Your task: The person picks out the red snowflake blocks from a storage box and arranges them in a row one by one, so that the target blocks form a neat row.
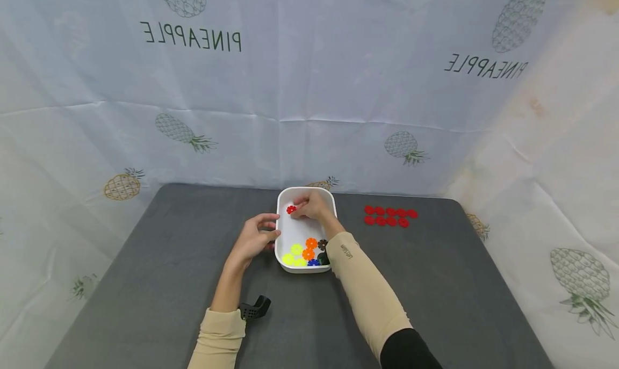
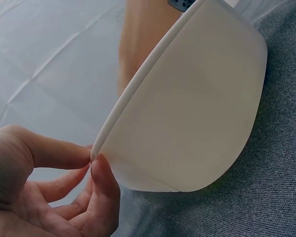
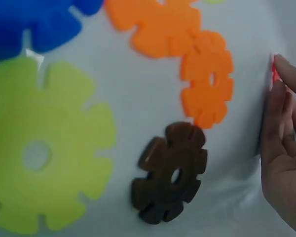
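Note:
A white tray (image 1: 294, 234) stands on the dark table, holding flower-shaped notched plastic discs. My left hand (image 1: 254, 234) pinches the tray's left rim between thumb and fingertip; the left wrist view shows this pinch on the white rim (image 2: 111, 121) closely. My right hand (image 1: 313, 208) reaches inside the tray's far part, its fingertips holding a red disc (image 1: 291, 209) at the edge. In the right wrist view that right hand (image 3: 286, 128) is at the right side, only a sliver of the red disc (image 3: 275, 69) showing by the fingers.
Yellow discs (image 1: 296, 249), orange discs (image 1: 311, 243), a brown disc (image 3: 172, 173), a blue disc (image 1: 313, 262) and dark green discs (image 1: 323, 258) lie at the tray's near end. Several red discs (image 1: 391, 211) form two rows right of the tray. A pineapple-printed curtain (image 1: 309, 79) hangs behind the table (image 1: 435, 294).

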The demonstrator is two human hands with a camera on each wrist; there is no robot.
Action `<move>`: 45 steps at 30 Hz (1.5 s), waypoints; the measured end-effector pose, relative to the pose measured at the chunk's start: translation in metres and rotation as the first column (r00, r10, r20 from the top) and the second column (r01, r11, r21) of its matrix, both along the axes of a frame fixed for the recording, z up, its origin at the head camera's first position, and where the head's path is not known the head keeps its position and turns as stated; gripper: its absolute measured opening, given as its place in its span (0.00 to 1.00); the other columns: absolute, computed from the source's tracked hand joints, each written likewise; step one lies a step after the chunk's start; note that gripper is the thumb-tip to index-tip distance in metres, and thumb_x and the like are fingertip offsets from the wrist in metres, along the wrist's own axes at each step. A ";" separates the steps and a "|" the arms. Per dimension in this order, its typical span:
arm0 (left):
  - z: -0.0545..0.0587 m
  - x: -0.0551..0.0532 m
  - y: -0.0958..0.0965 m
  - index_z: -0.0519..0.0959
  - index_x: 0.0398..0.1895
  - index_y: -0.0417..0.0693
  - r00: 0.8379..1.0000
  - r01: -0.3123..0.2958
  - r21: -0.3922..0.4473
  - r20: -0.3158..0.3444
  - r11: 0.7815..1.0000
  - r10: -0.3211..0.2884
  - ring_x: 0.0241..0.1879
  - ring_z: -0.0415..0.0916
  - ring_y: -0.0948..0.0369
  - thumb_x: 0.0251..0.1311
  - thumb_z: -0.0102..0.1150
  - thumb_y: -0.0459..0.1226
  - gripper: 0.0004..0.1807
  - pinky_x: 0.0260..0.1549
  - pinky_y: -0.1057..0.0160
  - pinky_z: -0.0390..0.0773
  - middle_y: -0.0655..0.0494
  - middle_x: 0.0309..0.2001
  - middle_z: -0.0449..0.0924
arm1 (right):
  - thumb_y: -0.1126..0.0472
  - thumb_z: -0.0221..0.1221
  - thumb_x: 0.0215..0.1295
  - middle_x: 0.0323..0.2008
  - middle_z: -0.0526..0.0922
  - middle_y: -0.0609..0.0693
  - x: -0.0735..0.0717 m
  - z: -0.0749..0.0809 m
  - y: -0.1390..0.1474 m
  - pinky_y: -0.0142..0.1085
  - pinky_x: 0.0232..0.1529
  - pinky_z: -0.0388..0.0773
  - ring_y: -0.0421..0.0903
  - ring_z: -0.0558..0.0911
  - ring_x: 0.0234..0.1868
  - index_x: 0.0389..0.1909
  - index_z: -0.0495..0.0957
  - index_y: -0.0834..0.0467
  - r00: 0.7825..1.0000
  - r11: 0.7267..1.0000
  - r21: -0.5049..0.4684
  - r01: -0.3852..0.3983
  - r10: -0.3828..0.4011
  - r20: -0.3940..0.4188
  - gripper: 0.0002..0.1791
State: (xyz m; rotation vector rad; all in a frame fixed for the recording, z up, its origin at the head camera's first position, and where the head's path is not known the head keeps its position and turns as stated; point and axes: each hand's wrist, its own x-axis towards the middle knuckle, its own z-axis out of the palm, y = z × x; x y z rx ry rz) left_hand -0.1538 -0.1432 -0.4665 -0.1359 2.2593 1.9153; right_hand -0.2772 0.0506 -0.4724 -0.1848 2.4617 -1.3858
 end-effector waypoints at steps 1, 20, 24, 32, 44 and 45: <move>0.000 0.000 0.000 0.76 0.72 0.38 1.000 0.001 0.001 0.000 1.000 -0.001 0.36 0.82 0.56 0.71 0.63 0.29 0.26 0.35 0.64 0.85 0.41 0.54 0.76 | 0.67 0.79 0.58 0.33 0.86 0.51 0.000 -0.001 0.000 0.30 0.37 0.84 0.40 0.82 0.30 0.53 0.87 0.66 1.000 1.000 0.013 0.008 -0.008 -0.007 0.22; 0.001 0.000 0.003 0.76 0.72 0.38 1.000 0.000 0.012 -0.008 1.000 0.000 0.40 0.83 0.50 0.71 0.63 0.28 0.27 0.34 0.63 0.85 0.41 0.54 0.76 | 0.62 0.81 0.56 0.27 0.84 0.47 0.001 -0.015 -0.008 0.25 0.27 0.74 0.37 0.76 0.24 0.46 0.91 0.62 0.991 0.997 0.072 0.038 -0.028 -0.129 0.17; 0.001 0.001 0.003 0.76 0.72 0.38 1.000 0.001 0.010 -0.011 1.000 -0.001 0.39 0.83 0.50 0.71 0.63 0.28 0.26 0.34 0.63 0.86 0.41 0.54 0.76 | 0.61 0.81 0.57 0.27 0.83 0.45 0.002 -0.016 -0.008 0.26 0.28 0.74 0.38 0.76 0.25 0.46 0.91 0.60 0.995 0.997 0.071 0.029 -0.022 -0.100 0.16; 0.000 0.001 0.004 0.76 0.72 0.37 1.000 -0.001 0.022 -0.003 1.000 0.001 0.39 0.83 0.50 0.70 0.64 0.27 0.27 0.33 0.63 0.85 0.42 0.52 0.76 | 0.61 0.80 0.57 0.29 0.88 0.46 0.004 -0.015 -0.011 0.26 0.30 0.74 0.38 0.79 0.27 0.45 0.90 0.61 0.994 0.998 0.067 0.020 -0.013 -0.104 0.16; 0.000 -0.001 0.002 0.76 0.72 0.38 1.000 -0.015 0.006 -0.014 1.000 0.015 0.40 0.84 0.50 0.70 0.64 0.29 0.27 0.34 0.62 0.86 0.42 0.53 0.77 | 0.57 0.82 0.56 0.35 0.93 0.50 0.001 -0.017 -0.015 0.25 0.32 0.75 0.38 0.82 0.30 0.42 0.91 0.57 0.994 0.993 0.116 0.037 -0.024 -0.111 0.16; 0.000 -0.001 0.002 0.76 0.72 0.39 1.000 -0.016 0.007 -0.013 1.000 0.016 0.40 0.84 0.51 0.70 0.64 0.29 0.27 0.34 0.62 0.86 0.42 0.53 0.77 | 0.57 0.82 0.56 0.35 0.93 0.50 0.002 -0.017 -0.016 0.25 0.32 0.75 0.38 0.82 0.30 0.42 0.91 0.57 0.993 0.991 0.126 0.038 -0.023 -0.114 0.15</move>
